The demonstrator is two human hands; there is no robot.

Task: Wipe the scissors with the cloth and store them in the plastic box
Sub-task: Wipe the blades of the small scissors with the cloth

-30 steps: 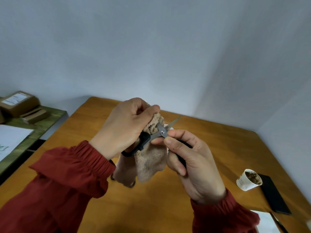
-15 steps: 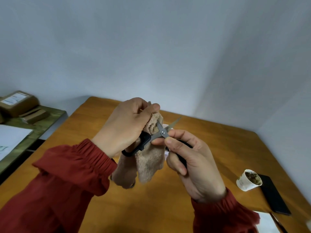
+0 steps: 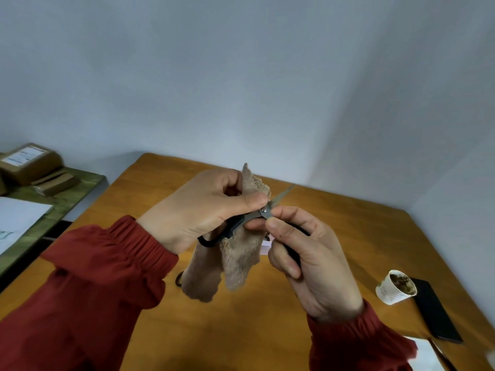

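Above the wooden table, both hands hold a small pair of scissors with black handles and grey blades, opened wide. My left hand pinches a beige cloth around one blade, its thumb pressed near the pivot. The cloth hangs down below my hands. My right hand grips the other black handle, thumb and forefinger by the pivot. One bare blade tip points up and right. A small white and pink thing peeks out behind the cloth; I cannot tell whether it is the plastic box.
A white paper cup with brown residue lies tilted at the right, next to a flat black object. Cardboard boxes and white paper sit on a green side table at the left. A small dark ring lies under the cloth.
My left hand has slid the cloth up along the blade, so a cloth corner now sticks up above the fingers. The right hand holds its place.
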